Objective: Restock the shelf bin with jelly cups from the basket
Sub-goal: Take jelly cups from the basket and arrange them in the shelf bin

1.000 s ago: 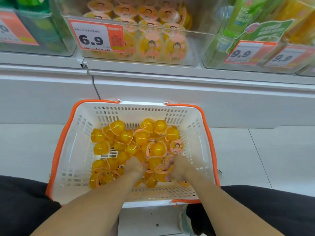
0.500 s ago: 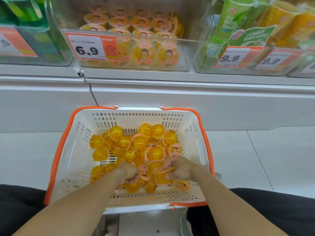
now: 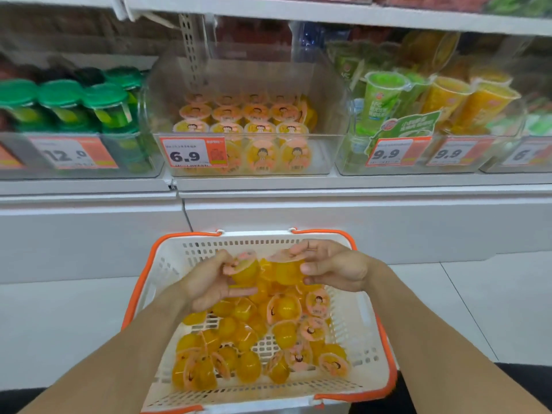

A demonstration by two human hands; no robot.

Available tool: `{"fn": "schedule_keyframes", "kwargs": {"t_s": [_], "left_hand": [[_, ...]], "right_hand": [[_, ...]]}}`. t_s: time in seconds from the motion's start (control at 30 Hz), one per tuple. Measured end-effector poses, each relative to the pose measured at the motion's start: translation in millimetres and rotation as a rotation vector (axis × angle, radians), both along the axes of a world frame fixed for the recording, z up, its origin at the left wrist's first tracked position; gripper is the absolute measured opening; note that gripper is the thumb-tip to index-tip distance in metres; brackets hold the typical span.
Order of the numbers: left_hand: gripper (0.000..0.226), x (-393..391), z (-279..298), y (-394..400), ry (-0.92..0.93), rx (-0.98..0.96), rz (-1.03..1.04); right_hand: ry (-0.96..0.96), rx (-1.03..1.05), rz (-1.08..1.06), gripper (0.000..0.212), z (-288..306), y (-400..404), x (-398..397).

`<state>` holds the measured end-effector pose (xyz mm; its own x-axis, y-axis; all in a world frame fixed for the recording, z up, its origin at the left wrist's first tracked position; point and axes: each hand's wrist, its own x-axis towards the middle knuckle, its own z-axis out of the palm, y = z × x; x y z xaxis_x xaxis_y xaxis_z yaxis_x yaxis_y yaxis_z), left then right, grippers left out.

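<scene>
Frame centre: left hand (image 3: 209, 283) and right hand (image 3: 331, 268) each grip yellow plastic jelly cups (image 3: 246, 268) above white perforated orange-rimmed basket (image 3: 363, 324).

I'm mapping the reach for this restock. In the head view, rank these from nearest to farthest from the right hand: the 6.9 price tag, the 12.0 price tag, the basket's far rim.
From the right hand:
1. The basket's far rim, just above and left of the fingers.
2. The 6.9 price tag, up on the shelf bin's front, to the left.
3. The 12.0 price tag, same shelf height, farthest left.
</scene>
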<state>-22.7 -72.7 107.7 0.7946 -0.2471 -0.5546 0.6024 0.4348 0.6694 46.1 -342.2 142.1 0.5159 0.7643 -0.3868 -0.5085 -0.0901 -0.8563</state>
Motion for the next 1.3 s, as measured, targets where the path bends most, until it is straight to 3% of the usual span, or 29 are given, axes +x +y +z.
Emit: {"fn": "schedule_keyframes", "kwargs": {"t_s": [0.07, 0.13, 0.33, 0.43, 0.57, 0.63, 0.73, 0.83, 1.03, 1.2, 1.3], "left_hand": [[0.033, 13.5, 32.7, -2.2, -0.014, -0.130, 0.022], [0.036, 27.5, 67.8, -4.5, -0.030, -0.124, -0.076], [0.046, 63.0, 166.5, -4.3, -0.178, 0.147, -0.596], [0.063, 59.2, 193.6, -9.3, -0.168, 0.258, -0.670], [0.029, 51.1, 186.2, -14.0, -0.323, 0.420, -0.478], [0.030, 51.5, 174.0, -11.2, -0.346, 0.395, -0.348], [0.032, 51.9, 163.3, -10.7, -0.368, 0.385, -0.134], [0.036, 55.0, 157.0, -12.9, -0.468, 0.538, 0.008], [0.042, 61.0, 154.2, -16.1, -0.510, 0.578, 0.103], [0.036, 61.4, 157.6, -12.2, -0.264, 0.278, 0.137], [0.031, 58.9, 161.6, -12.1, -0.255, 0.243, 0.154]], "right_hand": [[-0.029, 0.099, 0.045, 0.045, 31.8, 1.4, 15.0], [-0.073, 0.131, 0.085, 0.048, 66.6, 1.7, 29.2], [-0.206, 0.086, 0.220, 0.051, 148.8, 6.6, 60.1], [-0.225, 0.099, 0.265, 0.046, 155.8, 12.6, 62.4], [-0.250, 0.135, 0.211, 0.053, 148.7, 22.7, 58.0], [-0.265, 0.102, 0.073, 0.054, 144.9, 29.6, 56.1], [-0.314, -0.012, -0.218, 0.037, 144.8, 42.1, 53.6], [-0.419, -0.117, -0.315, 0.026, 156.3, 54.3, 46.5], [-0.779, -0.363, -0.380, 0.013, 173.2, 73.5, 48.7], [-1.394, -0.765, -0.538, 0.012, 201.2, 67.7, 86.2], [-1.567, -1.029, -0.480, 0.013, 208.4, 74.5, 118.9]]}}
